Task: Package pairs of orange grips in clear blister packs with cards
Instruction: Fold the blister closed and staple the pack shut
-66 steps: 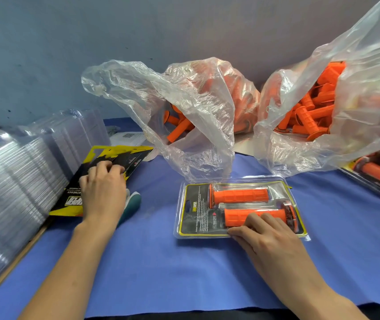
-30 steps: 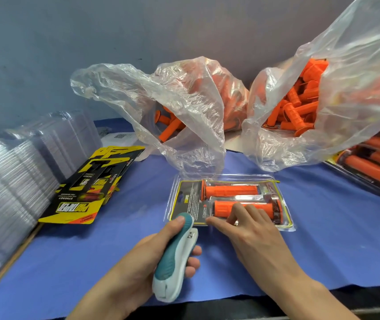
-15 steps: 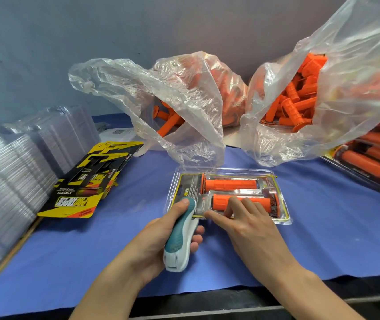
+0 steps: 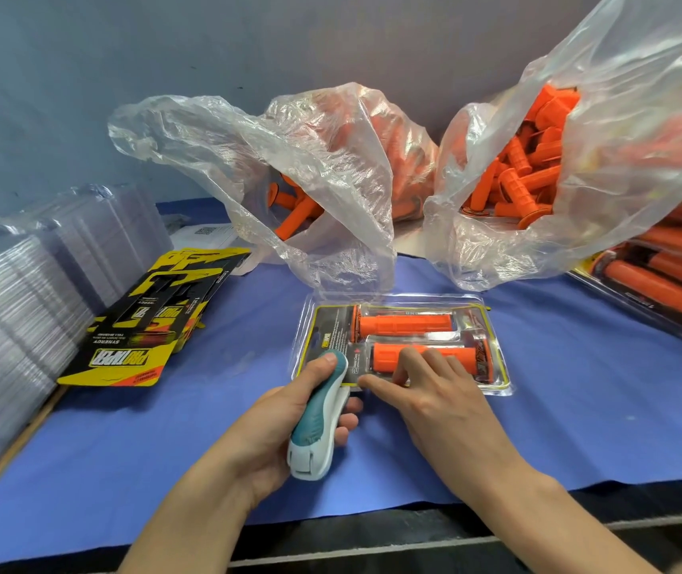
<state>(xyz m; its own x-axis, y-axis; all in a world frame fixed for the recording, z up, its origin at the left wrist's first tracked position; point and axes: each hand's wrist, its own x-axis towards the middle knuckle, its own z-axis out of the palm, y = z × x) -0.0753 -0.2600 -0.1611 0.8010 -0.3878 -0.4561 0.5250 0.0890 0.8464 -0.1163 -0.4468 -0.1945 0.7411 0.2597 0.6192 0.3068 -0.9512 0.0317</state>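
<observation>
A clear blister pack (image 4: 492, 325) with a black and yellow card lies in the middle of the blue cloth, holding two orange grips (image 4: 403, 325) side by side. My left hand (image 4: 281, 424) grips a teal and white stapler (image 4: 320, 424), whose nose sits over the pack's near left edge. My right hand (image 4: 434, 395) presses flat on the pack's near edge, fingers lying over the nearer grip.
Two open plastic bags of loose orange grips (image 4: 521, 180) stand behind the pack. A pile of yellow and black cards (image 4: 140, 325) lies at left, beside stacks of empty clear blisters (image 4: 12, 316). Filled packs (image 4: 662, 283) lie at right. The table edge runs just below my wrists.
My left hand left the card pile, picked up the stapler and brought its nose onto the pack's near left edge. My right hand stayed pressing on the pack.
</observation>
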